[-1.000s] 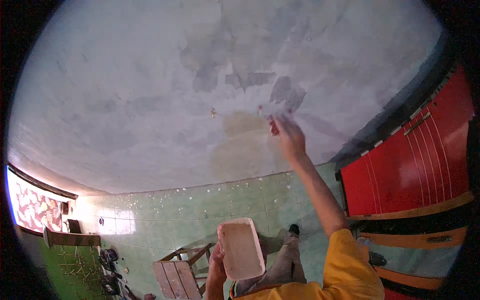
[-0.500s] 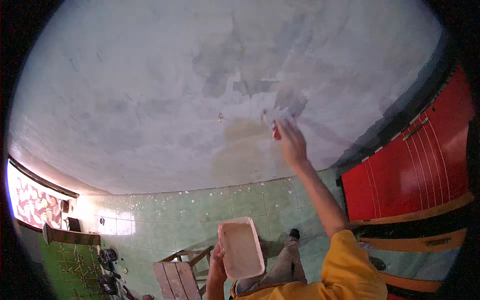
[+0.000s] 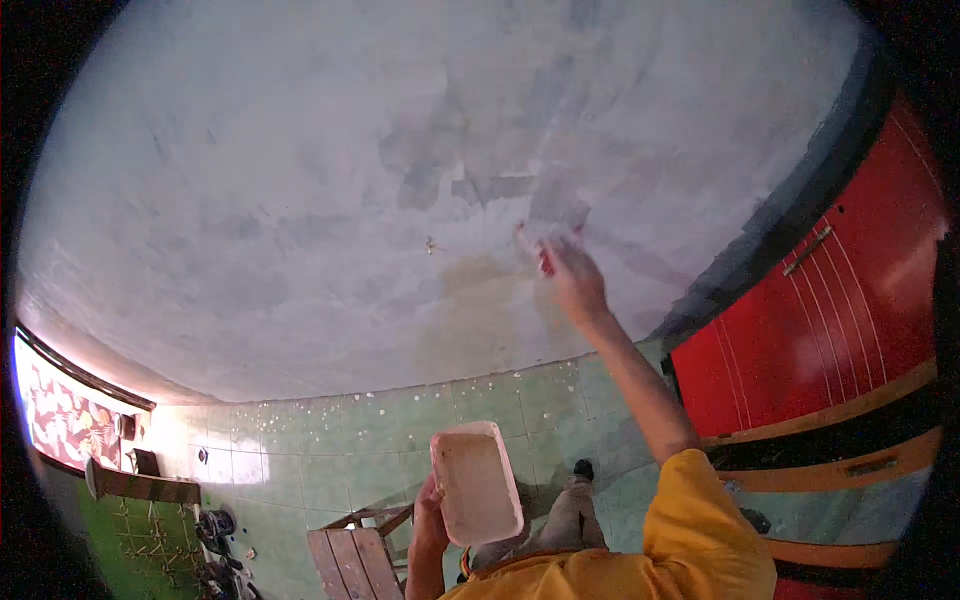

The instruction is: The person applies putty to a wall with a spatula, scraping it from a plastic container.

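Note:
My right hand [image 3: 580,280] is raised to a whitish, patchy plastered wall [image 3: 300,300] with its fingers closed round a putty knife [image 3: 546,262]. Red shows at the handle, while the pale blade end is smeared by motion and seems to lie against the wall. Just above it is a grey patch [image 3: 557,208]. Lower down, my left hand [image 3: 430,510] grips the left edge of a shallow rectangular plastic tray [image 3: 435,455]. A pale, whitish layer covers the tray's bottom. The fingers under the tray are hidden.
A wooden stool [image 3: 345,560] stands on green floor tiles [image 3: 300,470] spotted with white. Red cabinet doors [image 3: 800,330] with wooden edges rise at the right. Left lie a green mat [image 3: 150,545] and dark items [image 3: 215,525]. A small fitting [image 3: 431,246] sticks out of the wall.
The view has tilted slightly. My right hand stays at the wall with the putty knife, only a little shifted against the grey patch. The tray remains in my left hand.

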`<state>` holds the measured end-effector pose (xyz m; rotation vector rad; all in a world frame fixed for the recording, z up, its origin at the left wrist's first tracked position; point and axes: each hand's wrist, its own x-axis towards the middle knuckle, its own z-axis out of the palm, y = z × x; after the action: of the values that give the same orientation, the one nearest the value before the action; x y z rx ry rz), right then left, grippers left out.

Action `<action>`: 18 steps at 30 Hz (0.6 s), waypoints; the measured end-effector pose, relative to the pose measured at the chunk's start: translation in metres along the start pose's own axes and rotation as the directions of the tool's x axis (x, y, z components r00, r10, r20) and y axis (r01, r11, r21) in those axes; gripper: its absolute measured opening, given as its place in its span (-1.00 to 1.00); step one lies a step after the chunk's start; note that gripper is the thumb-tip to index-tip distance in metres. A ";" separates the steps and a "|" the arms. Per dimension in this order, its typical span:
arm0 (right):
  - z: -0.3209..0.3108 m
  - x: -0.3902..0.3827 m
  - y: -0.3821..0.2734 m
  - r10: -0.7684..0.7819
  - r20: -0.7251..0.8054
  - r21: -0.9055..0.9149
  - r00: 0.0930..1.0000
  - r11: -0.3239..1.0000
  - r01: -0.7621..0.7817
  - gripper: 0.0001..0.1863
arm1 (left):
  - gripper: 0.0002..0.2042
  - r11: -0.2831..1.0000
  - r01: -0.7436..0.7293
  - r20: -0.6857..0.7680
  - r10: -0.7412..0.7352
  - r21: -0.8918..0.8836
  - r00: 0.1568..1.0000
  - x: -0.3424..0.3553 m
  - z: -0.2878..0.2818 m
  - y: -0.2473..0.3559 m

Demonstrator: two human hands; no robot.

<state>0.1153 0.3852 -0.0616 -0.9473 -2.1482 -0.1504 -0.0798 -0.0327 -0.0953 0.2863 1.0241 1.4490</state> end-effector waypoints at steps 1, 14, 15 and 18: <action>-0.044 0.029 -0.017 0.149 0.090 0.100 0.985 0.982 -0.157 -0.44 | -0.31 1.000 -0.022 0.008 0.022 -0.018 1.000 -0.005 0.002 0.003; -0.051 0.005 0.064 -0.025 -0.130 -0.202 0.991 0.979 -0.002 -0.36 | -0.31 1.000 0.006 -0.022 -0.006 -0.002 1.000 -0.009 0.026 -0.001; -0.072 0.019 0.064 0.000 -0.116 -0.100 0.993 0.995 -0.012 -0.37 | -0.31 1.000 0.004 -0.019 -0.004 -0.003 1.000 -0.009 0.028 -0.002; -0.143 0.086 0.050 0.000 -0.193 -0.045 0.981 0.999 -0.009 -0.40 | -0.35 0.994 -0.066 0.112 0.075 -0.086 0.991 -0.007 0.038 -0.003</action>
<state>0.1986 0.4160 0.0883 -0.9250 -1.9714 -0.2789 -0.0491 -0.0241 -0.0731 0.3447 0.8665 1.5168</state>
